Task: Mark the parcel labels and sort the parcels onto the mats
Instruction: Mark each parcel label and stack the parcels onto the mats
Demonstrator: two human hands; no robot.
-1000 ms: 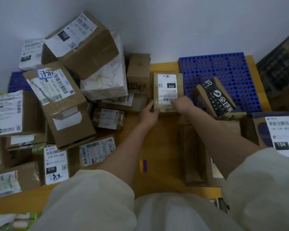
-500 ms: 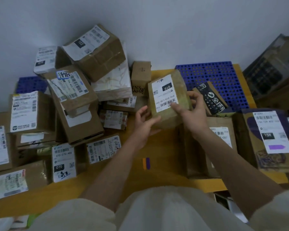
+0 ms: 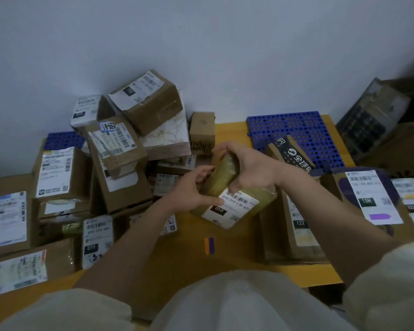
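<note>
A small brown parcel (image 3: pixel 237 201) with a white label reading 010 is held above the yellow table (image 3: pixel 191 259), its label turned towards me and upside down. My right hand (image 3: pixel 253 170) grips its far end from above. My left hand (image 3: pixel 191 192) holds its left side, thumb on the label's edge. A blue perforated mat (image 3: pixel 304 132) lies at the back right, and a second blue mat (image 3: pixel 62 140) shows behind the pile on the left. An orange and a purple marker (image 3: pixel 209 246) lie side by side on the table below the parcel.
A heap of labelled cardboard parcels (image 3: pixel 120 158) fills the left half of the table. More parcels sit on the right, one with a 15H label and a purple mark (image 3: pixel 373 199), and a black-taped box (image 3: pixel 292 156) rests on the right mat's front edge. A wall stands behind.
The parcel was lifted from beside the right mat, brought towards me and flipped, so its label now faces me upside down. Both hands shifted their hold on it.
</note>
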